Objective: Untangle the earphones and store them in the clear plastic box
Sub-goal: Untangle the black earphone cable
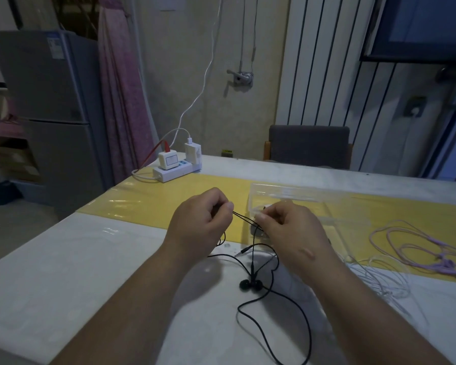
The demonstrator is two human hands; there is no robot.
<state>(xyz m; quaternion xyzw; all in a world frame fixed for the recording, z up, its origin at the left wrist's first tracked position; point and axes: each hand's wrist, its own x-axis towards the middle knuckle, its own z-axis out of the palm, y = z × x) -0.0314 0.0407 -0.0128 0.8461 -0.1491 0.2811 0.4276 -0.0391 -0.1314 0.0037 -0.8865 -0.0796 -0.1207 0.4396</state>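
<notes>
Your left hand (203,219) & right hand (287,233) each pinch the black earphone cord (244,218), buds (250,285) below the grip, box (295,191) just behind; pulling harder prob. tightens any knot.

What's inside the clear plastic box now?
No earphones show through the clear plastic box; the black earphones are outside it. The right hand covers its near-left corner.
</notes>
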